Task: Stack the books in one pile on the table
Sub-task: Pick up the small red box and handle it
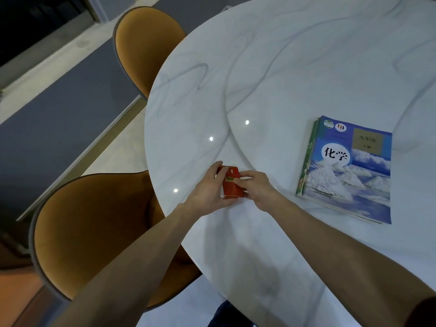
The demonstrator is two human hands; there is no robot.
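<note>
Forearms: both bare forearms came up from the bottom of the view and met over the near rim of the table.
Left grip: the left hand was curled shut around a small red box, cupping it from below and from the side away from the books, thumb along its far edge.
Right grip: the right hand pinched the same box from the books' side, fingertips pressed on its face; both grips were shut on it, neither on a book.
Books: the pile of books lay flat on the table, well apart from the grips on the right hand's side, a blue chemistry cover on top and green spines showing beneath.
Pile state: by my judgement the books already sat in one pile, edges slightly stepped.
Risk: the box was held close above the table's rim; a slack pinch could have dropped it towards the orange chairs.
Second risk: a reach with the box in hand could have nudged the stepped pile askew.
Unclear: whether the box touched the table could not be told.
</note>
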